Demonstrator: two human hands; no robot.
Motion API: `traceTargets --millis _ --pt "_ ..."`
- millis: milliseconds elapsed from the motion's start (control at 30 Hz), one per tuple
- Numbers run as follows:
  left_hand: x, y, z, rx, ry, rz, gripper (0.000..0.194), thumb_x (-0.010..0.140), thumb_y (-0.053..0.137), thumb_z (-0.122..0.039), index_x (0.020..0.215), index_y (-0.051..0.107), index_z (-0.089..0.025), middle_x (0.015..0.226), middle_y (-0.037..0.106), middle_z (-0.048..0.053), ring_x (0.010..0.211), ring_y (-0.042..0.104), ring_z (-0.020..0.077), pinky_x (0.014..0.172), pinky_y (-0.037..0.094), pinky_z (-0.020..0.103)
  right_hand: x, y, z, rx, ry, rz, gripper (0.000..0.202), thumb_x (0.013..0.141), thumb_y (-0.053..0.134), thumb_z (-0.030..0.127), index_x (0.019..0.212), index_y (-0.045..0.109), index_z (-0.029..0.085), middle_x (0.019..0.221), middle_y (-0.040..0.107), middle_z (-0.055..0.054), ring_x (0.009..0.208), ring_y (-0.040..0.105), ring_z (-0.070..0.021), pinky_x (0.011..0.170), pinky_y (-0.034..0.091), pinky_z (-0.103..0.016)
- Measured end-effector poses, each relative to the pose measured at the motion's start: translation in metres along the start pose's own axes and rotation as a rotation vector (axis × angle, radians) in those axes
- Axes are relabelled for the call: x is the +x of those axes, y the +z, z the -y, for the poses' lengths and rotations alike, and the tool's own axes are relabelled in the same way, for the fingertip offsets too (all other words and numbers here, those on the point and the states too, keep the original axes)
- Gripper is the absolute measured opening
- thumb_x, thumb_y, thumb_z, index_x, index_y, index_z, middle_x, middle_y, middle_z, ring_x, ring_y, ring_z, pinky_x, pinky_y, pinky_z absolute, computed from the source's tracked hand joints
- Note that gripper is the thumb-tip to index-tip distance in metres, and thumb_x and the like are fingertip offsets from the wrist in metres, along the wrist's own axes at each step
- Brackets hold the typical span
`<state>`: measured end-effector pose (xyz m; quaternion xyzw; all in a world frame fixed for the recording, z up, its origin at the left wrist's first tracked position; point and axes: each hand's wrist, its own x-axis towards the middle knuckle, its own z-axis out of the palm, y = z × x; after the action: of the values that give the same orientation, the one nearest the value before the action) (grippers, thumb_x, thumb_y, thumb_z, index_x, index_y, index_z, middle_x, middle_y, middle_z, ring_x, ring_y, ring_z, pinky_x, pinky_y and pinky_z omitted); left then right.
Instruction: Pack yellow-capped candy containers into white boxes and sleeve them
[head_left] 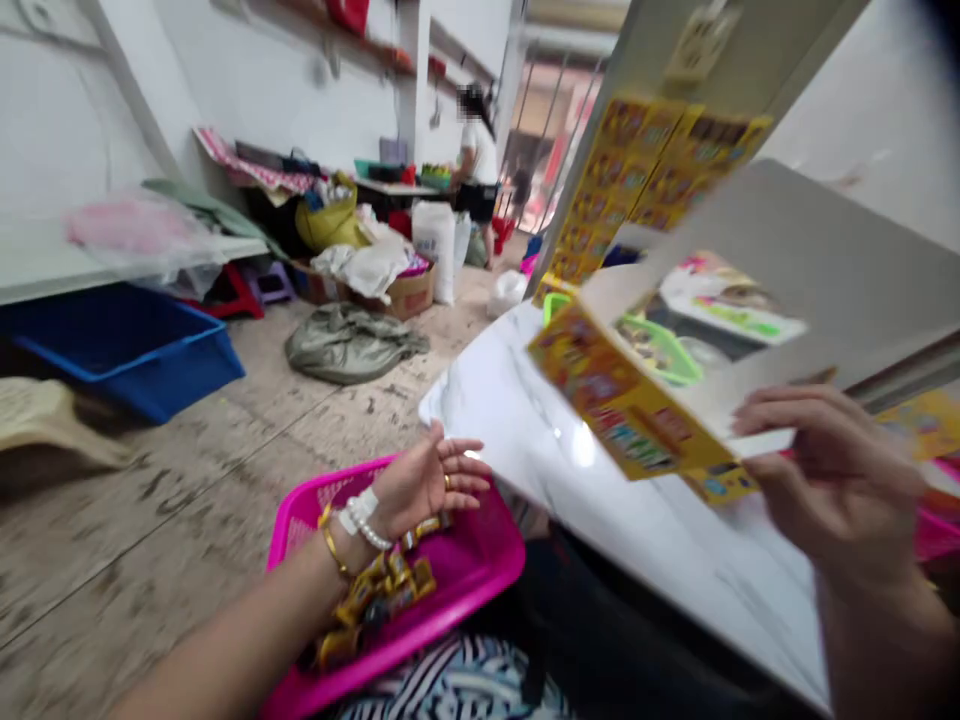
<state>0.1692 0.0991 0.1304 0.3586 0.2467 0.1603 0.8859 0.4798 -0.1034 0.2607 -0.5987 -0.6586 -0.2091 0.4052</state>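
Observation:
My right hand (pixel 832 470) pinches the edge of a yellow printed cardboard box (pixel 637 420), raised and tilted above the white marbled table (pixel 495 400). The box's pale inside shows, with its open flaps up. Palm up and fingers stretched, my left hand (pixel 431 480) is over a pink plastic basket (pixel 480 570). It holds nothing. Beneath that wrist, several small gold-and-dark wrapped pieces (pixel 390 590) lie in the basket.
Behind the box, a green-rimmed basket (pixel 667 350) stands on the table. Stacked yellow cartons (pixel 622 190) lean at a pillar. On the floor are a blue bin (pixel 150 350) and a grey-green sack (pixel 345 345). Another person (pixel 478 160) stands farther back.

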Motion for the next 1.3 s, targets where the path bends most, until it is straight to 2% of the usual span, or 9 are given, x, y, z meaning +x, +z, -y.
traceTargets --millis 167,400,500,600,700,800,1000,1133,1300 --pt "-0.102 -0.047 0.013 -0.045 0.316 -0.299 0.05 0.084 0.064 -0.055 0.122 0.066 -0.022 0.116 0.071 0.009 0.104 0.066 0.0287 0.085 0.055 0.041 -0.012 0.108 0.101 0.519 -0.264 0.438 0.047 0.082 0.07 0.06 0.102 0.058 0.019 0.099 0.056 -0.011 0.083 0.058 -0.0222 0.067 0.049 -0.035" --pt "-0.226 -0.082 0.047 0.543 0.71 -0.812 0.065 0.08 0.072 -0.038 0.141 0.052 -0.025 0.139 0.057 0.011 0.126 0.054 0.0282 0.1 0.047 0.038 -0.058 0.205 0.14 0.849 -0.388 0.768 0.044 0.083 0.068 0.059 0.09 0.055 0.018 0.092 0.054 -0.008 0.08 0.053 -0.0193 0.069 0.046 -0.033" --pt "-0.238 -0.063 0.05 1.04 1.03 -0.906 0.068 0.072 0.079 -0.025 0.136 0.058 -0.033 0.143 0.054 0.007 0.132 0.05 0.0331 0.11 0.042 0.049 -0.074 0.214 0.15 0.91 -0.405 0.878 0.044 0.084 0.064 0.062 0.088 0.055 0.019 0.092 0.054 -0.007 0.079 0.052 -0.0183 0.069 0.045 -0.032" --pt "-0.227 -0.041 0.037 1.497 1.074 -0.761 0.053 0.07 0.079 -0.019 0.12 0.072 -0.035 0.139 0.061 0.003 0.137 0.046 0.0356 0.119 0.03 0.055 -0.079 0.21 0.152 1.019 -0.393 0.883 0.051 0.085 0.057 0.07 0.086 0.053 0.019 0.09 0.052 -0.006 0.077 0.05 -0.0172 0.067 0.043 -0.03" --pt "-0.209 -0.034 0.012 1.41 1.024 -0.831 0.066 0.063 0.085 -0.023 0.127 0.069 -0.029 0.148 0.055 0.006 0.137 0.047 0.0362 0.118 0.031 0.052 -0.075 0.207 0.147 1.053 -0.391 0.879 0.053 0.084 0.056 0.073 0.083 0.053 0.02 0.087 0.05 -0.004 0.074 0.048 -0.0166 0.064 0.042 -0.03" --pt "-0.196 -0.039 -0.007 1.219 0.739 -0.848 0.067 0.065 0.086 -0.034 0.127 0.069 -0.02 0.11 0.076 0.008 0.095 0.068 0.0268 0.093 0.05 0.039 -0.072 0.211 0.139 0.989 -0.411 0.874 0.042 0.083 0.066 0.061 0.091 0.057 0.021 0.096 0.053 -0.007 0.084 0.054 -0.0201 0.072 0.049 -0.035" --pt "-0.195 -0.041 0.016 1.031 0.609 -1.149 0.024 0.083 0.073 -0.041 0.09 0.077 -0.019 0.071 0.071 -0.001 0.057 0.057 0.0126 0.049 0.04 0.02 -0.098 0.22 0.138 0.843 0.361 0.456 0.084 0.084 0.071 0.048 0.154 0.028 0.032 0.162 0.025 -0.01 0.147 0.033 -0.0324 0.119 0.032 -0.053" --pt "-0.196 -0.024 0.062 0.605 0.571 -1.098 0.03 0.083 0.074 -0.041 0.104 0.071 -0.02 0.087 0.075 0.001 0.07 0.067 0.0161 0.059 0.053 0.02 -0.124 0.221 0.153 1.122 0.756 0.687 0.108 0.08 0.071 0.059 0.161 0.006 0.031 0.168 0.02 -0.009 0.152 0.026 -0.0314 0.121 0.03 -0.053" --pt "-0.186 -0.021 0.091 0.151 0.431 -0.875 0.078 0.078 0.078 -0.033 0.145 0.038 -0.026 0.117 0.073 0.011 0.086 0.075 0.0259 0.077 0.062 0.037 -0.126 0.238 0.15 1.279 1.132 0.78 0.098 0.078 0.067 0.042 0.16 0.017 0.022 0.158 0.043 -0.012 0.141 0.046 -0.0333 0.116 0.037 -0.054"
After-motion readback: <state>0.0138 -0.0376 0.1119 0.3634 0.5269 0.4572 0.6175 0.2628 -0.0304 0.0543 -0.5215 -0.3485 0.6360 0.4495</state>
